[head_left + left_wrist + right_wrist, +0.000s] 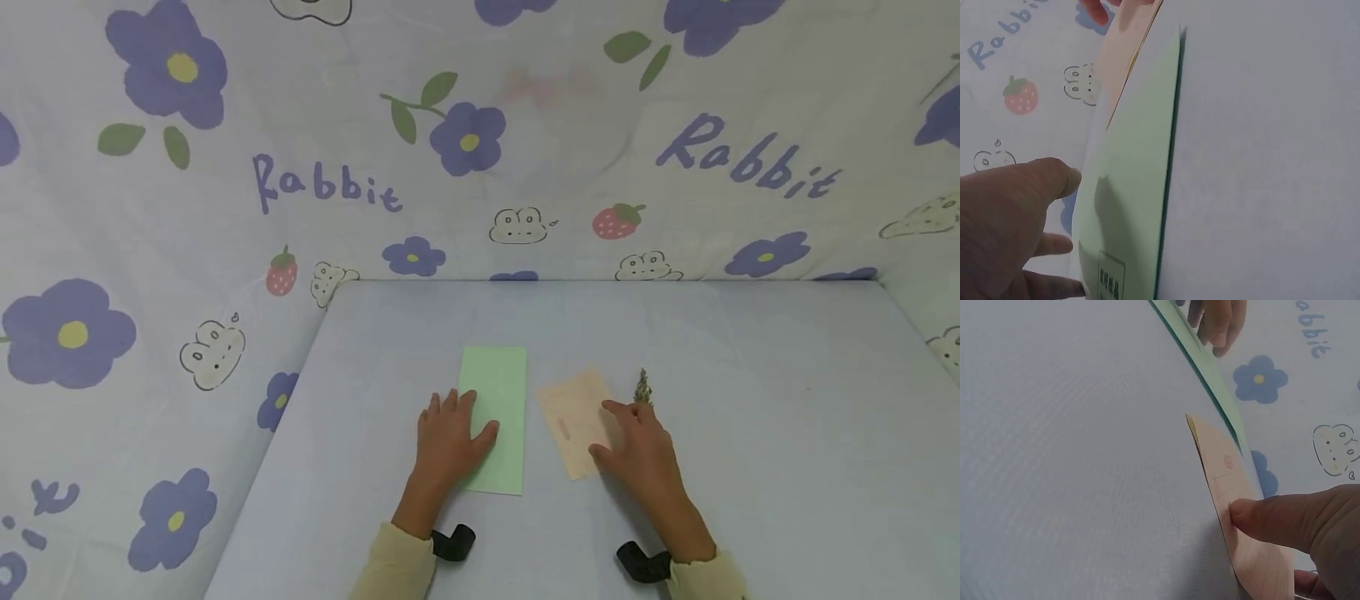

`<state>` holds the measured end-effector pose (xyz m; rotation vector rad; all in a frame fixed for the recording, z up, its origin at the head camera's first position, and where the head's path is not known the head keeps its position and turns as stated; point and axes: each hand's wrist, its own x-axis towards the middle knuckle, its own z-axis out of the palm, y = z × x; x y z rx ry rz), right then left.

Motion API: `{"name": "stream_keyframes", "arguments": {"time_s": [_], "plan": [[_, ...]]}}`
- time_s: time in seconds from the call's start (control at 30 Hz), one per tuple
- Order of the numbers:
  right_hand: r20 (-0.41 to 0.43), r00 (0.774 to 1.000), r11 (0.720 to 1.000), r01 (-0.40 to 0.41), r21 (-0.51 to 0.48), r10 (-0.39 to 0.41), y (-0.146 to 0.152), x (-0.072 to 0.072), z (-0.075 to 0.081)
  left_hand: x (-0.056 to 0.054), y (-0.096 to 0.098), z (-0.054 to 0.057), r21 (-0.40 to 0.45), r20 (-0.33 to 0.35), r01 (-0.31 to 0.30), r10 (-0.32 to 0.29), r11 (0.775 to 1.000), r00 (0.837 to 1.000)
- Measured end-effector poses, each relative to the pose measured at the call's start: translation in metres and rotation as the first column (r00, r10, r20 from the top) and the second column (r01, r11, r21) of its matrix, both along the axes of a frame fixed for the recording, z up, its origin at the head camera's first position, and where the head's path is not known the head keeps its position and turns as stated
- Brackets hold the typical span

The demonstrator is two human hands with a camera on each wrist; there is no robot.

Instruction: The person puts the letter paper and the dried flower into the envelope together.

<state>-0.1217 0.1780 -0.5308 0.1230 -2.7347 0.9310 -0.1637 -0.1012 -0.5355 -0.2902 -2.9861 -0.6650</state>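
Note:
A long light-green paper piece lies lengthwise on the table, with a small printed box at one end. My left hand rests over its left side, fingers spread and thumb across it. To its right is a smaller peach-coloured folded paper, turned at a slant, with faint lines and a yellowish edge at one corner. My right hand holds this peach paper at its right side, the thumb lying on its face. Beyond the right hand, a dried plant sprig shows, its lower part hidden by the fingers.
The table has a pale plain cover. Behind and at the sides hangs a white cloth printed with purple flowers, strawberries and rabbits. A black wrist mount sits at the left wrist, another black mount at the right.

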Motion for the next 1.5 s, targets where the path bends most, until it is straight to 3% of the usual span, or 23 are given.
{"name": "stream_keyframes", "arguments": {"time_s": [0.3,0.6,0.93,1.2,1.5], "plan": [[0.017,1.000,1.000,0.000,-0.013,0.000,0.000,0.001,-0.003,0.002,0.014,0.003,-0.012,-0.003,-0.054,0.053,0.998,0.999],[0.069,0.998,0.999,0.004,-0.038,-0.001,-0.005,0.005,-0.001,0.003,0.027,0.002,-0.057,0.052,-0.115,0.118,0.992,0.992],[0.005,1.000,0.999,-0.008,-0.038,0.008,-0.009,0.006,-0.004,0.002,0.039,0.000,-0.091,0.058,-0.152,0.158,0.984,0.986],[0.003,1.000,0.999,0.009,-0.031,-0.008,-0.009,0.006,-0.005,0.002,0.048,0.004,-0.128,0.128,-0.164,0.180,0.978,0.975],[-0.005,1.000,0.996,0.009,-0.093,-0.010,-0.011,0.006,-0.006,0.003,0.046,0.010,-0.098,0.151,-0.173,0.187,0.980,0.971]]}}
